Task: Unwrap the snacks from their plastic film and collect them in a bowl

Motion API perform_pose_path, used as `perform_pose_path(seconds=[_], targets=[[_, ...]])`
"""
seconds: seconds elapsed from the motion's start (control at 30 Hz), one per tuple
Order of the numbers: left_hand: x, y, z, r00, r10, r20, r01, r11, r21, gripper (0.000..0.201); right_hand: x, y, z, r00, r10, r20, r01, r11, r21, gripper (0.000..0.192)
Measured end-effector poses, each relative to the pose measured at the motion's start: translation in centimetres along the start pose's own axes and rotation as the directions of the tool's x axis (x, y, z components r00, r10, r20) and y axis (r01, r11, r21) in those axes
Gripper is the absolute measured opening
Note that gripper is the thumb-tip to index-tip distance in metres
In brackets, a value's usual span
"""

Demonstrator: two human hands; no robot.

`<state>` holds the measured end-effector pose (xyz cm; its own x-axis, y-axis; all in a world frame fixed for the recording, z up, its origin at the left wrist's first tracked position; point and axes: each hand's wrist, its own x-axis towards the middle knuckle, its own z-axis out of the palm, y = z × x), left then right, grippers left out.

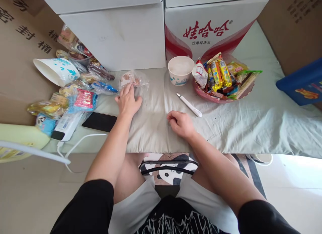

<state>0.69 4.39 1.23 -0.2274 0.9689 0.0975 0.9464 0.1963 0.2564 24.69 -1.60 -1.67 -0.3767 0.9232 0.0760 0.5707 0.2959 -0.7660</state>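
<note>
At far left a white paper cup (54,70) lay tipped on its side, mouth toward the cardboard wall, above a loose heap of crinkled snack wrappers (75,96). A white power bank (65,125) and a black phone (99,121), both flat and glossy, sat just beside the heap on the pale, wrinkled cloth (251,123). The left hand (127,102) lay palm down, fingers spread and extended, fingertips touching the near edge of a clear plastic snack packet (130,79). The packet lay directly beyond the fingers, away from the person, against the foot of a white box (118,36); its long axis ran roughly left to right, its film soft and rumpled. The left hand was clearly the nearer one. The right hand (180,123) rested on the cloth, well apart from the packet, fingers curled into a loose fist, holding nothing visible. Beyond it lay a slim white pen-shaped tool (189,104), angled diagonally. An upright paper bowl (180,70) stood next, then a pink basket (208,96) piled with glossy wrapped snack bars.
</note>
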Motion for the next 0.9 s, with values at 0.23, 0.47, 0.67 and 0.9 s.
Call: perform_pose_path(seconds=[0.23, 0.47, 0.67, 0.9], targets=[[-5.7, 2.7, -1.3, 0.909, 0.415, 0.021, -0.412, 0.906, -0.096, 0.030, 0.1, 0.9, -1.4, 0.988, -0.017, -0.156, 0.037, 0.991, 0.126, 0.019], [-5.1, 2.8, 0.4, 0.796, 0.582, 0.169, -0.524, 0.801, -0.290, 0.085, 0.6, 1.5, -1.7, 0.951, 0.066, -0.301, -0.008, 0.982, 0.189, 0.020], [-4.5, 2.6, 1.3, 0.905, 0.409, 0.118, -0.283, 0.785, -0.551, 0.062, 0.7, 1.1, -1.8, 0.939, 0.107, -0.328, -0.024, 0.969, 0.247, 0.018], [-6.2, 4.9, -0.7, 0.856, 0.235, 0.461, 0.449, 0.106, -0.887, 0.057, 0.4, 1.1, -1.3, 0.953, 0.136, -0.269, 0.030, 0.846, 0.532, 0.027]])
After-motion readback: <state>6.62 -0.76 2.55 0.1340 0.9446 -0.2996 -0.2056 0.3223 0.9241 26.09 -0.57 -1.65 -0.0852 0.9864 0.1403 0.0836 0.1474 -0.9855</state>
